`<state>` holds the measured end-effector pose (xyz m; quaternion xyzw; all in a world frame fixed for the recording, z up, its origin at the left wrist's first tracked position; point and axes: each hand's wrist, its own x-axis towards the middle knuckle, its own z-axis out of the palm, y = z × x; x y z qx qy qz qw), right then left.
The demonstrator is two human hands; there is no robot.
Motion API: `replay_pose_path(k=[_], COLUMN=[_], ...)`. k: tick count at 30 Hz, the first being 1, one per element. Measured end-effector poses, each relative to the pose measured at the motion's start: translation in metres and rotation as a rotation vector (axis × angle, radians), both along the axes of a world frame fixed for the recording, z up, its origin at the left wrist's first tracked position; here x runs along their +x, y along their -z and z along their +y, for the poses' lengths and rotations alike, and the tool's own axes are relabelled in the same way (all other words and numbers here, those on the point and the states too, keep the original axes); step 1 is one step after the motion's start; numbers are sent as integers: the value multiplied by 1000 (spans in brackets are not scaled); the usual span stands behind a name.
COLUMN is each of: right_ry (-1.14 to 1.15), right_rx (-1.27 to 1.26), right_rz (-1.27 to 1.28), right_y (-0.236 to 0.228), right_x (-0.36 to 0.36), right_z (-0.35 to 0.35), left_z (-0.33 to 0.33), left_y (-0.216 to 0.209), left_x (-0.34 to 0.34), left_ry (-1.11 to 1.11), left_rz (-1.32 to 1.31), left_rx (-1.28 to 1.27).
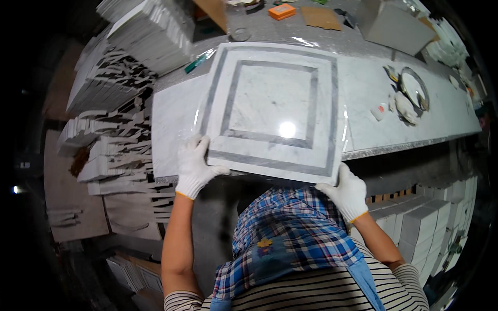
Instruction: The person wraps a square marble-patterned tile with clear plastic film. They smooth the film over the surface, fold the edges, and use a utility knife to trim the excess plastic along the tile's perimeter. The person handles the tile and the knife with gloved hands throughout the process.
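A large square marble tile [272,111], white with two grey square bands and a glossy clear film over it, lies on a white stone worktop [171,129], its near edge overhanging the bench. My left hand [194,166], in a white knit glove, grips the tile's near left corner. My right hand [346,193], gloved the same way, holds the near right corner from below and the side. A blue checked cloth [285,243] hangs in front of my chest under the tile.
Stacks of white tile pieces [140,36] stand at the left and back left. A tape roll ring [415,88], a small bottle [379,111] and rags lie on the worktop at the right. An orange box [281,11] and cardboard [321,17] sit at the back. White boxes [420,228] are piled below right.
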<state>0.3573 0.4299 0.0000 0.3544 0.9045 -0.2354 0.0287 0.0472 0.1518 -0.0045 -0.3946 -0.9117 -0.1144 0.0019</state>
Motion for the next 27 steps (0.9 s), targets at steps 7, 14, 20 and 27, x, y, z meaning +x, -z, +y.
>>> replay_pose_path(k=[7,14,20,27], right_ry=[-42,-48,10,75], right_rx=[-7,-7,-179,-462], right_rz=[4,78,54,232], right_y=[3,8,-1,-4], right_x=[-7,-7,-13,-19], right_z=[-21,-34,-36,-50], left_z=[-12,-3,-3,-2], left_y=[7,-5,-7,-29], left_x=[-36,-51,-61,-59], left_ry=[35,62,108,125], left_rz=[-63,-58,36,180], left_rx=[-66,-156,-179,-269])
